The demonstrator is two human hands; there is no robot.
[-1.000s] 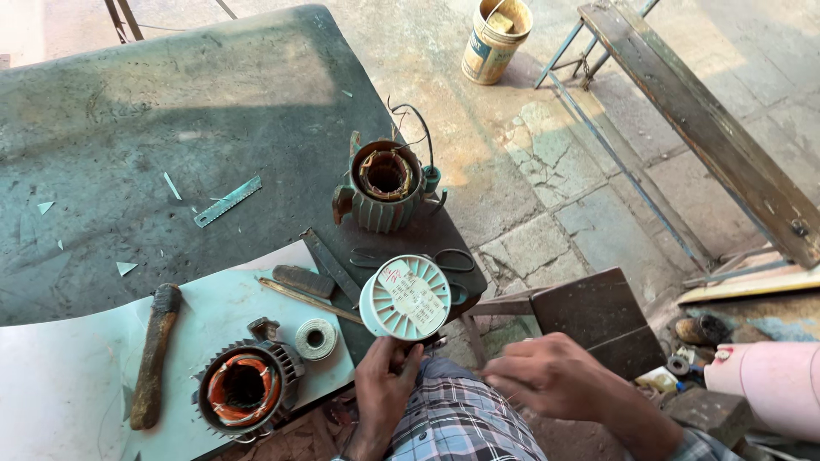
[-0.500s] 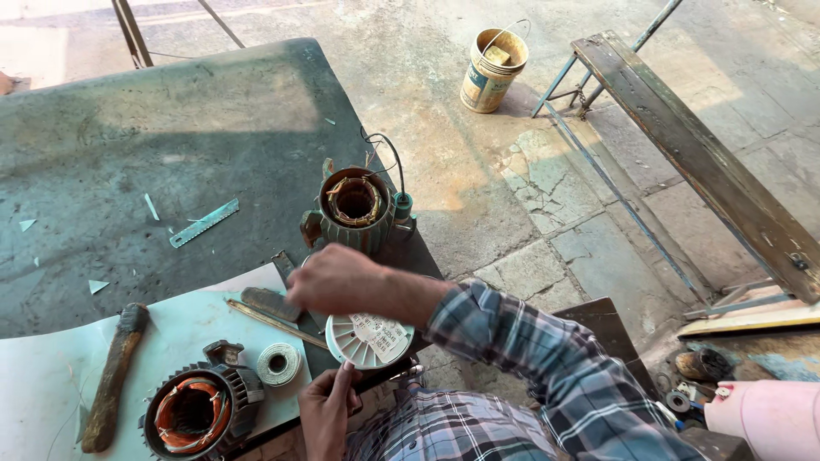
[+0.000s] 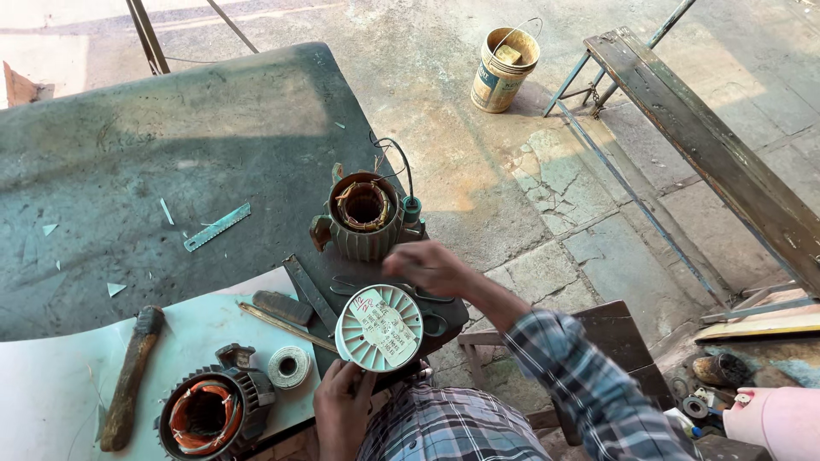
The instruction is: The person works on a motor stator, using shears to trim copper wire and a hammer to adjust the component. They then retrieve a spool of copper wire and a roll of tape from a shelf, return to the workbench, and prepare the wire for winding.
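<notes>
Left hand [image 3: 342,408] gripped the round white ribbed spool [image 3: 379,328] by its rim; right hand [image 3: 431,266] hovered loosely curled, grasping nothing, so I'd steady it against the dark green desk [image 3: 171,145].

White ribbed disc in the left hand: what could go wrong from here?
1. The left hand pinches the white ribbed disc only at its lower rim, off the table edge; it may slip and drop.
2. The right hand reaches over the scissors, so the sleeve could snag them.
3. The motor stator sits near the table corner with loose wires up; a bump might tip it or catch them.
</notes>
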